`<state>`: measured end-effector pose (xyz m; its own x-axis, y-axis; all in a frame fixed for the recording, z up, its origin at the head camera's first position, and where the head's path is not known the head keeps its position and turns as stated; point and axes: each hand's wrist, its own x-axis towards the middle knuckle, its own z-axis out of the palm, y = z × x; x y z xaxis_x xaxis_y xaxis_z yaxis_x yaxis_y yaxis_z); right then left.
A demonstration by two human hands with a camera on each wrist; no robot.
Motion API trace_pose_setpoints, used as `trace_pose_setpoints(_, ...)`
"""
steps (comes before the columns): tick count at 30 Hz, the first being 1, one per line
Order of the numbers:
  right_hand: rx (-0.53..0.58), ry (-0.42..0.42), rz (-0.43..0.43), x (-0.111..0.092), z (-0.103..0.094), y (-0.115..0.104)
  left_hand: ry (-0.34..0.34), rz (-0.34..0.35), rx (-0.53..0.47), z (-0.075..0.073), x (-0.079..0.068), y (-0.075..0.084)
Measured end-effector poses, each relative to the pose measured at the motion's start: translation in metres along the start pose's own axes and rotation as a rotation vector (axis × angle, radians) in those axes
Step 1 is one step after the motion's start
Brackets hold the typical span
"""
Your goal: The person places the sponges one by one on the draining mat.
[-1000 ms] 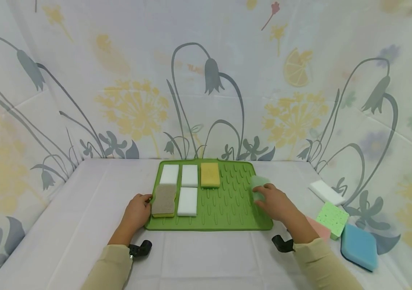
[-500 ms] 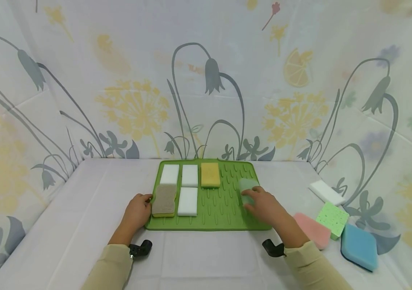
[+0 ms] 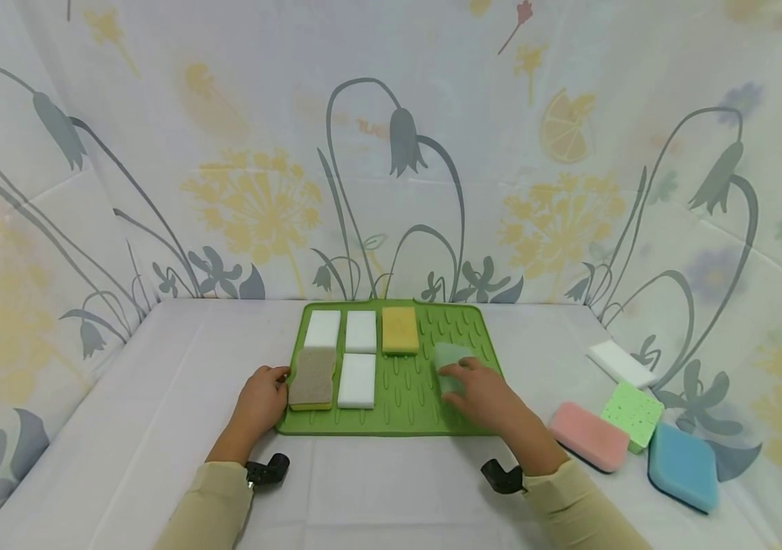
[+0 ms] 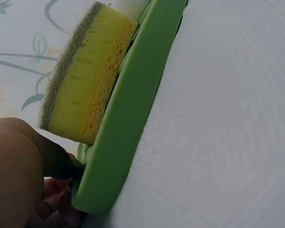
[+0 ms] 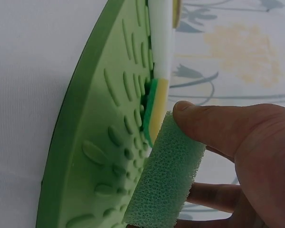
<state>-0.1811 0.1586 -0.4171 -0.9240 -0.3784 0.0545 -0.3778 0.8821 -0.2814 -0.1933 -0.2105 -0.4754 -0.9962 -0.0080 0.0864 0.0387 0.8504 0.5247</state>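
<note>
My right hand [image 3: 489,393] pinches a pale green, open-pored sponge [image 5: 164,175] between thumb and fingers, above the right half of a ribbed green mat [image 3: 405,422]. At the mat's left edge, my left hand [image 3: 263,399] grips the raised rim, thumb on top as the left wrist view shows. Right beside that thumb lies a yellow sponge with a grey-brown scouring top [image 4: 80,76]. White sponge blocks [image 3: 357,380] lie in two rows next to it. A yellow sponge with a green underside [image 3: 400,330] sits in the back row.
On the white cloth to the right lie a pink sponge [image 3: 590,437], a light green speckled sponge [image 3: 633,415], a blue sponge [image 3: 682,466] and a white block [image 3: 620,363]. A flower-printed curtain [image 3: 253,153] stands behind the table.
My right hand has carried the pale green sponge leftward from the mat's right edge to further over it. The pink sponge has come out from behind the forearm. My left hand stays put.
</note>
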Motion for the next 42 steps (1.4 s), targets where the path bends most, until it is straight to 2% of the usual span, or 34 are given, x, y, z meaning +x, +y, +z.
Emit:
trace_pose_setpoints(19, 0.007, -0.025, 0.006, 0.006, 0.014, -0.027, -0.004, -0.004, -0.006, -0.003, -0.002, 0.001)
trace_pose_setpoints(24, 0.014, -0.020, -0.016, 0.008, 0.017, -0.033, -0.005, -0.007, -0.007, -0.004, -0.002, 0.002)
trace_pose_setpoints(42, 0.014, -0.036, -0.034, 0.014, 0.021, -0.054, -0.021, -0.019, -0.010, -0.005, -0.002, 0.006)
